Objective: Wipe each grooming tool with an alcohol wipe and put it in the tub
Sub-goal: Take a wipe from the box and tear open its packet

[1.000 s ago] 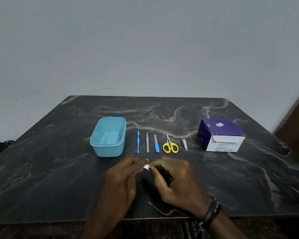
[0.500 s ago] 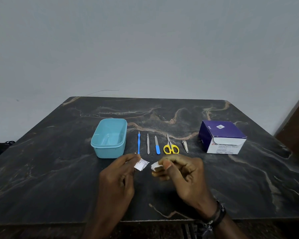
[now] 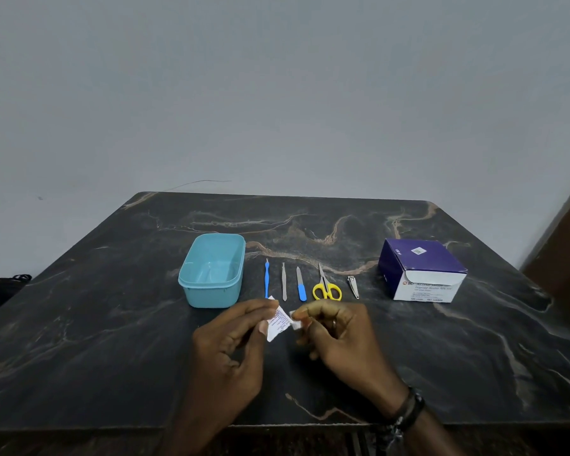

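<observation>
Fingers of the left hand [image 3: 231, 343] pinch a printed wipe packet [image 3: 278, 322], while the right hand [image 3: 338, 337] pinches its torn-off white strip [image 3: 295, 322]. Five grooming tools [image 3: 301, 284] lie in a row on the counter [image 3: 112, 340] beside the tub [image 3: 213, 269].

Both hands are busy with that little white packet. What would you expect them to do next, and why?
Probably draw the wipe out. The left hand pinches the small printed white sachet, the right hand pinches a white bit at its edge, and the teal plastic tub holds nothing.
</observation>
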The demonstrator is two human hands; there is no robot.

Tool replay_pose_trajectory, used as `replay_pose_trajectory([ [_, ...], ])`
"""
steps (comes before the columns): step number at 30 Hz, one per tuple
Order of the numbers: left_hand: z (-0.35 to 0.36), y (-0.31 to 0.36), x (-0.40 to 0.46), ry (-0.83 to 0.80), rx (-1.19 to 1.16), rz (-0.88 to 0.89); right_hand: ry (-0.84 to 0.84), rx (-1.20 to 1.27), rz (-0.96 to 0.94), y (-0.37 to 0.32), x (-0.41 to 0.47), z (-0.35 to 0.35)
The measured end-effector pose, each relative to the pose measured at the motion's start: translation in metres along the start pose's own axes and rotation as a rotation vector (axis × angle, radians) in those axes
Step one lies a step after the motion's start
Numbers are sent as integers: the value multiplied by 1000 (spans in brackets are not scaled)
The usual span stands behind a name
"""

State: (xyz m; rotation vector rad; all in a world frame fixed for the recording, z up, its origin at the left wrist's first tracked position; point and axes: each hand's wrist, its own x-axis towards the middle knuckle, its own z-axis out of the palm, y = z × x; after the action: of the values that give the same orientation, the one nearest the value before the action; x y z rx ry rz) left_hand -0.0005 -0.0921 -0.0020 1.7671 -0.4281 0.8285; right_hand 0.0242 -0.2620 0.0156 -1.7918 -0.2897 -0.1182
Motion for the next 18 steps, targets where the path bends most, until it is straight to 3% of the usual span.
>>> replay_pose_trajectory([
  [4, 2, 0, -1, -16, -10, -31, -130, -15, 39, -9, -1, -2],
  [11, 1, 1, 1, -44, -33, -53, -189, -51, 149, -24, 7, -5],
  [14, 1, 3, 0, -32, -47, -73, -162, -237, 105, -40, 32, -27],
  [18, 0, 4, 1, -42, 35, -66, 14, -645, -46, -58, 104, -76],
])
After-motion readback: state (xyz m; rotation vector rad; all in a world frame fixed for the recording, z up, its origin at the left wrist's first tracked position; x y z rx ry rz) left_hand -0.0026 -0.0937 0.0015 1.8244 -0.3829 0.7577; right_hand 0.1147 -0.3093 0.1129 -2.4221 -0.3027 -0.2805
